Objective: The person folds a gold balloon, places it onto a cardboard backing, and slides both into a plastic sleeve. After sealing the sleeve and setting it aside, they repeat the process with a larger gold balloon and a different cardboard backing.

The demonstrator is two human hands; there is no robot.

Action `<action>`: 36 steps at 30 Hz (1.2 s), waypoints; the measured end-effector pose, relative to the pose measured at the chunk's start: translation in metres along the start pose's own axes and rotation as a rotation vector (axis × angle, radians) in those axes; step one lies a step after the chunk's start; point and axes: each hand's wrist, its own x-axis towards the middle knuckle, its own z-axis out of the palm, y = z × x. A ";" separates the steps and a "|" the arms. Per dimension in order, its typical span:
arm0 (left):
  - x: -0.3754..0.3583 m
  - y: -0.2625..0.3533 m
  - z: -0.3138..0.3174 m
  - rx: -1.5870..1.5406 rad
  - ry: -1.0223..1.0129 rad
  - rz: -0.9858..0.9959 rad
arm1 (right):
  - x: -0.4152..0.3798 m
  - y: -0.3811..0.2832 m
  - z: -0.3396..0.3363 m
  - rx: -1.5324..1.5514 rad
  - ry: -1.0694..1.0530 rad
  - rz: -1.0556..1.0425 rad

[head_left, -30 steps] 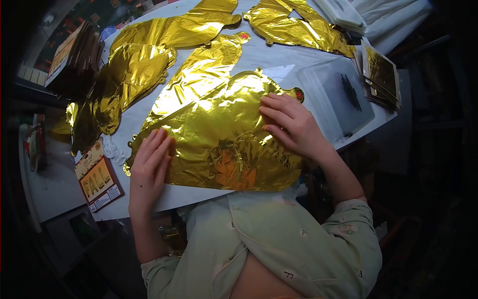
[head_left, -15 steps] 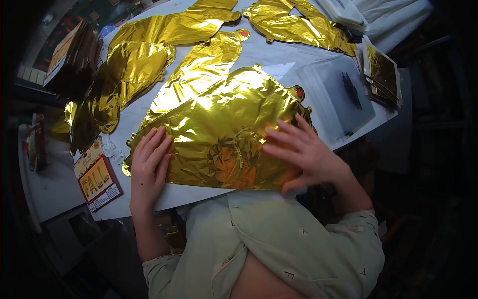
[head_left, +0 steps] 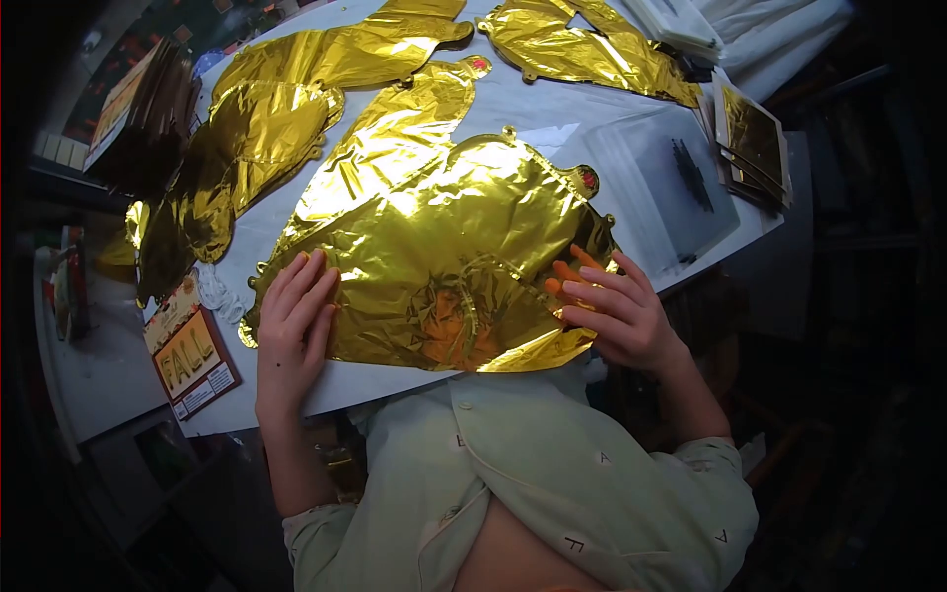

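Note:
A shiny gold foil balloon, flat and uninflated, lies creased across the near part of the table. Its near half shows a seam and an orange reflection. My left hand rests flat on its left edge, fingers stretched out. Over the right edge, my right hand has its fingers apart and touching the foil; its thumb is hidden. Near that hand the foil's lower right corner bends and catches light. A red-marked tab sticks out at the upper right.
More flat gold balloons lie at the left and back. A printed "FALL" card sits left, beside white string. Stacked packages stand behind it. Clear plastic bags and a pile of cards are on the right.
My right hand has moved slightly right, toward the foil's edge. The balloon's lower right corner has bent and brightened. My left hand stays in place.

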 end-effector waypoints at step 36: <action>0.020 0.001 -0.009 0.001 -0.080 0.054 | -0.002 0.007 0.010 0.111 0.114 -0.004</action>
